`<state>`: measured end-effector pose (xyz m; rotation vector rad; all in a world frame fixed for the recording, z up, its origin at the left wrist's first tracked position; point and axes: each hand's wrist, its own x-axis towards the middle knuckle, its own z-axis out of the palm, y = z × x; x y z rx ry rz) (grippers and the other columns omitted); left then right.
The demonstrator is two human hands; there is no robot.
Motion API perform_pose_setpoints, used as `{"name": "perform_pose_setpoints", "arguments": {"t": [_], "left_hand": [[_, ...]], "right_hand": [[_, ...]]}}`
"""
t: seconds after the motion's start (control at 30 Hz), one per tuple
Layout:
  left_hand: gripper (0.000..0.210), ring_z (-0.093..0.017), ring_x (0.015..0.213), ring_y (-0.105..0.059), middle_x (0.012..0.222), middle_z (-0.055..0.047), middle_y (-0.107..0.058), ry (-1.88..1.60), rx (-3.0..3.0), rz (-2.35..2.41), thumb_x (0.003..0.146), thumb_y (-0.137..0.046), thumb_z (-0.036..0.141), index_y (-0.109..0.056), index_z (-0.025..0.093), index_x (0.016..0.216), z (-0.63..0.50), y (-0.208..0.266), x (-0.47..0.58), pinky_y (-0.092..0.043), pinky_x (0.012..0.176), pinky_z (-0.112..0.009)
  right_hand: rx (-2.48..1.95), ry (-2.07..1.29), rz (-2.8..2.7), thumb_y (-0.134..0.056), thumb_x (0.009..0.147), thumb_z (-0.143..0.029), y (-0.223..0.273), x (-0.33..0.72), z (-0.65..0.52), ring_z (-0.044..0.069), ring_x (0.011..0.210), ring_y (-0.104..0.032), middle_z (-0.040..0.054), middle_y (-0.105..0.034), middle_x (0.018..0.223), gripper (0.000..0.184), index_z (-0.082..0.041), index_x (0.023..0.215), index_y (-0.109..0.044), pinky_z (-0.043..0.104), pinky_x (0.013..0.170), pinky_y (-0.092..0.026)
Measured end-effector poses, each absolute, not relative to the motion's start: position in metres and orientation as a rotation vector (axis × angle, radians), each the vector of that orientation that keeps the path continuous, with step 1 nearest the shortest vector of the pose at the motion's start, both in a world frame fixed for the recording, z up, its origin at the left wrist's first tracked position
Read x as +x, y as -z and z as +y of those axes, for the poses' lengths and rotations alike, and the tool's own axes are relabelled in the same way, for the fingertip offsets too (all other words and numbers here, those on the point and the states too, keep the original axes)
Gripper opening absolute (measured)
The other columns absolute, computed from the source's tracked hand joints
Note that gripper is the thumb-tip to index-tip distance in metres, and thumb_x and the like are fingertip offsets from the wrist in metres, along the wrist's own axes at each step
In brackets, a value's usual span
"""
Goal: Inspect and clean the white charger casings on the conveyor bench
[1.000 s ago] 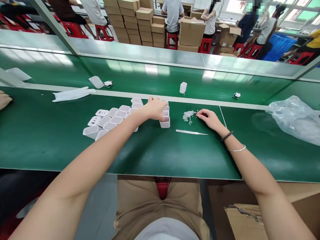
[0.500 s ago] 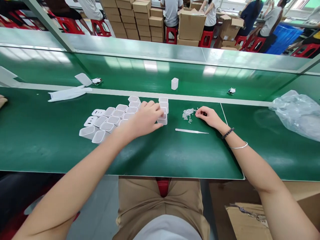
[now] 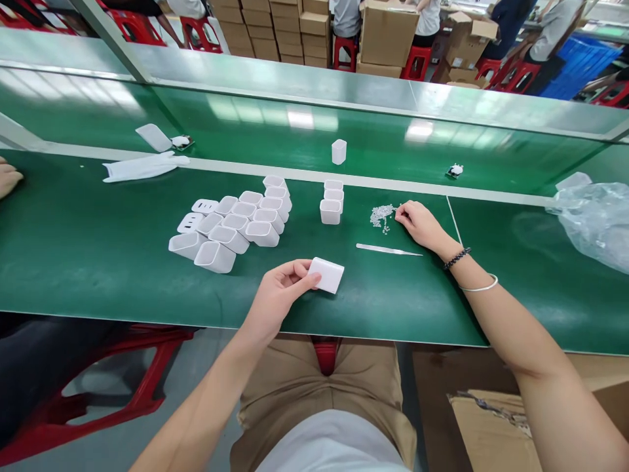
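Note:
My left hand [image 3: 285, 288] grips a white plastic housing [image 3: 326, 275] between thumb and fingers, tilted on its side above the table near its front edge. My right hand [image 3: 417, 223] rests at the right edge of a small pile of tiny clear pieces [image 3: 381, 215]. Its fingertips are pinched together, and what they hold, if anything, is too small to make out. White tweezers [image 3: 388, 250] lie just in front of the pile. A short column of white open-topped housings [image 3: 331, 212] stands left of the pile. Several more housings [image 3: 215, 257] stand in a larger group further left.
On the green table [image 3: 98, 262] lie a white glove [image 3: 142, 166] and a clear plastic bag [image 3: 594, 216]. One housing [image 3: 339, 151] stands behind the pale strip, with a small circuit part [image 3: 455, 170] to its right. Another person's hand [image 3: 8, 177] shows at the far left.
My left hand has come away from the grouped housings towards the table's front edge and now holds one white housing. My right hand stays by the clear pieces. The view has shifted slightly.

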<state>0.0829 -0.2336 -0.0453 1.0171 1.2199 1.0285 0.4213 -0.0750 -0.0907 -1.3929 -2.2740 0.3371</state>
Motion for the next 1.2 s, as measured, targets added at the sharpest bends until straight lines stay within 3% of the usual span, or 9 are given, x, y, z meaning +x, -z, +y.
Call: {"name": "perform_pose_setpoints", "arguments": {"t": [0.1, 0.17, 0.23, 0.33, 0.57, 1.2], "left_hand": [[0.035, -0.015, 0.084, -0.065, 0.091, -0.002, -0.068, -1.1, 0.73, 1.124, 0.073, -0.086, 0.035, -0.06, 0.02, 0.09, -0.246, 0.052, 0.089, -0.054, 0.076, -0.025], [0.051, -0.014, 0.089, -0.067, 0.099, -0.001, -0.07, -1.137, 0.651, 1.053, 0.075, -0.085, 0.032, -0.055, 0.026, 0.117, -0.249, 0.056, 0.092, -0.056, 0.08, -0.025], [0.057, -0.015, 0.098, -0.067, 0.109, -0.002, -0.07, -1.162, 0.638, 0.974, 0.081, -0.08, 0.032, -0.052, 0.029, 0.13, -0.249, 0.059, 0.094, -0.056, 0.089, -0.027], [0.049, -0.016, 0.107, -0.066, 0.12, -0.004, -0.068, -1.195, 0.631, 0.904, 0.081, -0.079, 0.029, -0.059, 0.028, 0.126, -0.247, 0.064, 0.094, -0.055, 0.096, -0.027], [0.044, -0.018, 0.099, -0.068, 0.114, -0.004, -0.066, -1.425, 0.709, 0.953, 0.064, -0.09, 0.019, -0.063, 0.021, 0.098, -0.247, 0.071, 0.107, -0.059, 0.084, -0.028], [0.044, -0.019, 0.092, -0.069, 0.101, -0.003, -0.067, -1.402, 0.777, 0.993, 0.064, -0.091, 0.022, -0.061, 0.021, 0.096, -0.25, 0.07, 0.109, -0.06, 0.079, -0.03]], "right_hand": [[-1.427, -0.28, -2.327, -0.044, 0.096, -0.026, 0.089, 0.422, -0.074, 0.028, 0.09, -0.055, 0.0122, -0.063, 0.094, 0.016, -0.022, 0.083, -0.051, 0.043, 0.084, -0.044], [-1.441, -0.246, -2.335, -0.044, 0.095, -0.024, 0.085, 0.419, -0.076, 0.028, 0.089, -0.054, 0.0124, -0.062, 0.093, 0.015, -0.022, 0.082, -0.049, 0.043, 0.085, -0.044], [-1.416, -0.236, -2.275, -0.045, 0.095, -0.024, 0.075, 0.406, -0.084, 0.027, 0.088, -0.054, 0.0111, -0.06, 0.091, 0.014, -0.022, 0.081, -0.048, 0.043, 0.084, -0.044], [-1.252, -0.345, -2.087, -0.048, 0.099, -0.028, 0.054, 0.369, -0.114, 0.023, 0.085, -0.055, 0.0072, -0.059, 0.089, 0.015, -0.023, 0.086, -0.052, 0.039, 0.08, -0.046], [-0.772, -0.771, -2.0, -0.059, 0.099, -0.028, 0.03, 0.287, -0.191, 0.019, 0.077, -0.058, 0.0031, -0.063, 0.085, 0.011, -0.025, 0.088, -0.061, 0.038, 0.068, -0.048], [-0.747, -0.674, -2.079, -0.061, 0.098, -0.02, 0.044, 0.291, -0.192, 0.02, 0.081, -0.061, 0.0026, -0.067, 0.087, 0.009, -0.027, 0.092, -0.064, 0.039, 0.07, -0.05]]}}
